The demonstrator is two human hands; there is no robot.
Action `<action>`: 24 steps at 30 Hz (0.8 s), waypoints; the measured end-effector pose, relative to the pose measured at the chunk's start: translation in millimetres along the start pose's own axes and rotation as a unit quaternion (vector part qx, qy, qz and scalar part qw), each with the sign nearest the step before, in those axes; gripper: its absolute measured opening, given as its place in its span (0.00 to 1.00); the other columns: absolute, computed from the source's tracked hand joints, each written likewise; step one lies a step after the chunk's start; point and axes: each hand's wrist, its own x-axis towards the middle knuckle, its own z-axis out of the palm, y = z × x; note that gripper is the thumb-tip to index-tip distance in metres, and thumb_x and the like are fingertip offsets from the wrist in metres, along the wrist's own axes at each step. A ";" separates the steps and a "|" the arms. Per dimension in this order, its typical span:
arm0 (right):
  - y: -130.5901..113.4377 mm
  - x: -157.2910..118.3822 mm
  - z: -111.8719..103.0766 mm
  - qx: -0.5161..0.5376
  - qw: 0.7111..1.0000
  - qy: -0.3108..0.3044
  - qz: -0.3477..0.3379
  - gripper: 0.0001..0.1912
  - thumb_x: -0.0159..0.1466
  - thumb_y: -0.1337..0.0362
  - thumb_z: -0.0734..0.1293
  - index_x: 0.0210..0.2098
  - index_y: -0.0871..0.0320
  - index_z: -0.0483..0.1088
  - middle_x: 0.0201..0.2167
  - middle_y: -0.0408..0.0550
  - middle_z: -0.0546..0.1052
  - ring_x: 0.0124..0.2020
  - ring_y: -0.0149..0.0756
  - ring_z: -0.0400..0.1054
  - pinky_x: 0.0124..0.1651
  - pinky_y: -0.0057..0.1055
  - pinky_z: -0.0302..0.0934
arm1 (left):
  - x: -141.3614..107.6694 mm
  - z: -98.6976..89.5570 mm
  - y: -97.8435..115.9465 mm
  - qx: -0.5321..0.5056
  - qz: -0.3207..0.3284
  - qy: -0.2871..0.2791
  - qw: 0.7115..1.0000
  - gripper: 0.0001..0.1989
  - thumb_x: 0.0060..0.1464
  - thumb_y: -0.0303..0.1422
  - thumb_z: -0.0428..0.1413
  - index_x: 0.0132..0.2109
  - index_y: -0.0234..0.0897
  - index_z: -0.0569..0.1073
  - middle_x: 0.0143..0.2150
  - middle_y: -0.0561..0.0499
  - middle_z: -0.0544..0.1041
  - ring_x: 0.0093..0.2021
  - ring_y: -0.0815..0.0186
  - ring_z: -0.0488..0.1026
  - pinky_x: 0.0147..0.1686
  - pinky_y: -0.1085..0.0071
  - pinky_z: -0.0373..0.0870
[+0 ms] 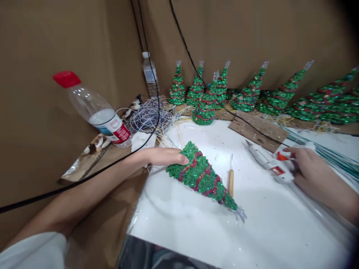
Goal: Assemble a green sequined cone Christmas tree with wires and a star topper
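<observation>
My left hand [168, 157] grips a small green tinsel Christmas tree [202, 175] near its wide base, with the thumb on the near side. The tree is tilted, its clear star-like top pointing down to the right over the white table. Red garland winds around it. At the right, my right hand [311, 166] is closed around the handle end of a white glue gun [269, 162], fingers by its orange trigger. The gun's nozzle points to the upper left. Between the hands lies an awl [231, 179] with a wooden handle.
Several finished-looking trees [249, 93] stand along the back. A red-capped bottle [106, 119], a water bottle [150, 74] and tangled wires [153, 116] are at the left. A cardboard piece [258, 130] and green wires [331, 153] lie at the right. A black cable [112, 160] crosses the view.
</observation>
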 end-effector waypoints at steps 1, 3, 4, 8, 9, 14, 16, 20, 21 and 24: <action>-6.3 5.3 -6.3 -0.033 0.999 -0.007 0.013 0.15 0.57 0.69 0.62 0.43 0.49 0.64 0.36 0.57 0.71 0.38 0.59 0.68 0.39 0.46 0.60 | 0.4 0.0 -0.3 0.002 0.001 0.003 1.000 0.15 0.52 0.45 0.47 0.28 0.38 0.64 0.30 0.50 0.70 0.34 0.63 0.65 0.41 0.66 0.68; -27.1 20.3 -20.4 -0.076 0.996 -0.020 0.031 0.14 0.60 0.69 0.60 0.46 0.51 0.62 0.38 0.60 0.70 0.42 0.60 0.67 0.43 0.46 0.60 | 1.2 -0.3 -0.1 0.007 0.003 0.005 1.000 0.15 0.53 0.45 0.47 0.28 0.39 0.62 0.31 0.50 0.69 0.35 0.63 0.64 0.42 0.66 0.68; -41.3 29.5 -27.1 -0.071 0.996 -0.041 0.017 0.15 0.61 0.69 0.60 0.47 0.52 0.61 0.40 0.61 0.70 0.44 0.60 0.66 0.44 0.46 0.59 | 1.5 -0.4 0.2 0.010 0.004 0.005 1.000 0.14 0.53 0.44 0.47 0.28 0.39 0.62 0.31 0.49 0.69 0.35 0.62 0.64 0.43 0.66 0.68; -109.6 71.7 -43.5 -0.012 0.999 -0.017 -0.038 0.13 0.62 0.68 0.61 0.45 0.51 0.62 0.40 0.56 0.71 0.42 0.50 0.68 0.41 0.41 0.60 | 2.5 -0.5 2.7 0.029 0.003 -0.005 1.000 0.13 0.53 0.43 0.46 0.29 0.38 0.63 0.31 0.50 0.69 0.35 0.62 0.64 0.42 0.66 0.68; -126.5 82.4 -44.6 0.014 0.998 -0.018 -0.063 0.12 0.62 0.67 0.62 0.45 0.51 0.62 0.41 0.54 0.71 0.43 0.47 0.68 0.42 0.40 0.61 | 2.6 -0.5 3.4 0.035 0.001 -0.006 0.999 0.14 0.54 0.43 0.45 0.29 0.38 0.63 0.30 0.50 0.69 0.35 0.63 0.63 0.42 0.67 0.67; -195.9 136.4 -38.9 0.118 0.973 -0.058 -0.191 0.09 0.63 0.69 0.58 0.42 0.56 0.65 0.41 0.50 0.70 0.42 0.39 0.67 0.42 0.35 0.60 | 1.8 -1.4 8.5 0.075 -0.019 -0.016 0.997 0.16 0.54 0.45 0.44 0.27 0.38 0.60 0.28 0.53 0.65 0.33 0.64 0.61 0.37 0.68 0.66; -218.4 158.8 -31.5 0.157 0.959 -0.097 -0.215 0.10 0.62 0.69 0.59 0.41 0.57 0.68 0.40 0.49 0.71 0.42 0.37 0.67 0.42 0.33 0.60 | 1.2 -2.3 10.7 0.091 -0.028 -0.022 0.995 0.15 0.55 0.43 0.44 0.26 0.38 0.59 0.27 0.54 0.63 0.31 0.65 0.61 0.34 0.69 0.64; -260.9 199.3 -6.0 0.184 0.929 -0.208 -0.244 0.13 0.58 0.71 0.62 0.38 0.56 0.76 0.38 0.48 0.75 0.41 0.36 0.69 0.42 0.30 0.61 | 0.2 -4.6 12.5 0.126 -0.053 -0.025 0.990 0.18 0.55 0.44 0.44 0.22 0.40 0.54 0.22 0.55 0.57 0.24 0.67 0.57 0.25 0.69 0.56; -270.9 207.4 2.0 0.177 0.920 -0.242 -0.254 0.14 0.58 0.71 0.62 0.39 0.55 0.77 0.37 0.47 0.77 0.38 0.36 0.70 0.41 0.29 0.61 | 0.1 -5.1 12.2 0.133 -0.060 -0.029 0.989 0.20 0.55 0.46 0.44 0.21 0.40 0.52 0.21 0.55 0.55 0.22 0.68 0.55 0.23 0.69 0.53; -297.9 225.4 26.9 0.116 0.896 -0.324 -0.282 0.18 0.57 0.70 0.62 0.41 0.49 0.79 0.31 0.43 0.80 0.32 0.34 0.72 0.34 0.27 0.60 | 1.0 -6.3 10.0 0.147 -0.071 -0.042 0.986 0.24 0.55 0.51 0.43 0.19 0.42 0.50 0.19 0.56 0.52 0.18 0.69 0.52 0.20 0.68 0.49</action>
